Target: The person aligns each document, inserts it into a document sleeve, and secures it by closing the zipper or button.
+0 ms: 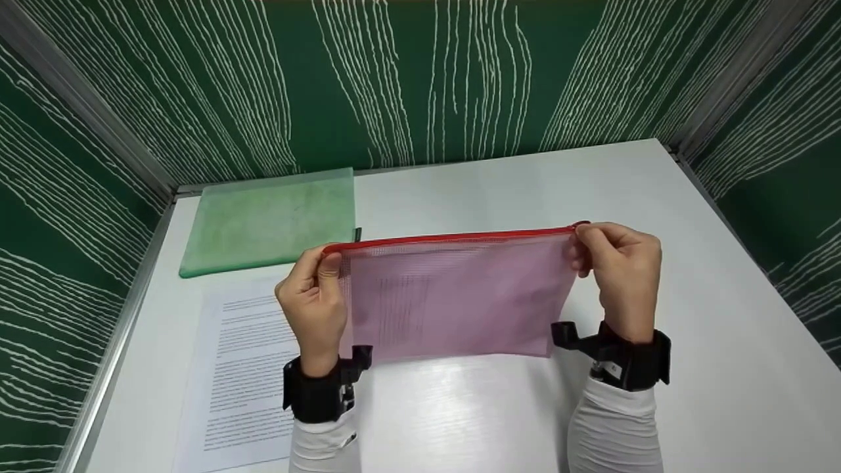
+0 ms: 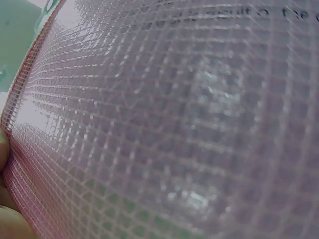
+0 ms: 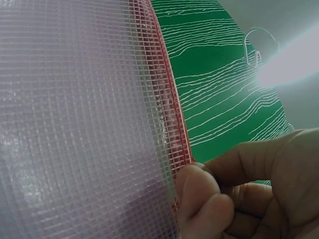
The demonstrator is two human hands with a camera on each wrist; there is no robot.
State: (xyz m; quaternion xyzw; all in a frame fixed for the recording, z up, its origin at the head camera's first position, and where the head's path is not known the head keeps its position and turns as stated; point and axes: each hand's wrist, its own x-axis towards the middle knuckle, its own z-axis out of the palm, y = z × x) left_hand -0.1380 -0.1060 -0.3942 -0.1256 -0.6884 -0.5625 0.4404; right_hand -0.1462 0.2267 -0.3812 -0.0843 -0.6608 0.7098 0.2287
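A pinkish-purple mesh zipper pouch is held up by its two top corners, its red zipper stretched along the upper edge. My left hand grips the left corner with the thumb over the zipper's end. At the opposite corner my right hand pinches the zipper's right end between thumb and fingers. Lines of print show through the mesh in the head view, running up and down the pouch's left half. In the right wrist view, thumb and fingertips press together at the red edge.
A printed sheet of paper lies on the white table at the left, partly behind my left hand. Farther back is a flat green translucent rectangle. A small black piece shows beside it. Green walls with white lines surround the table.
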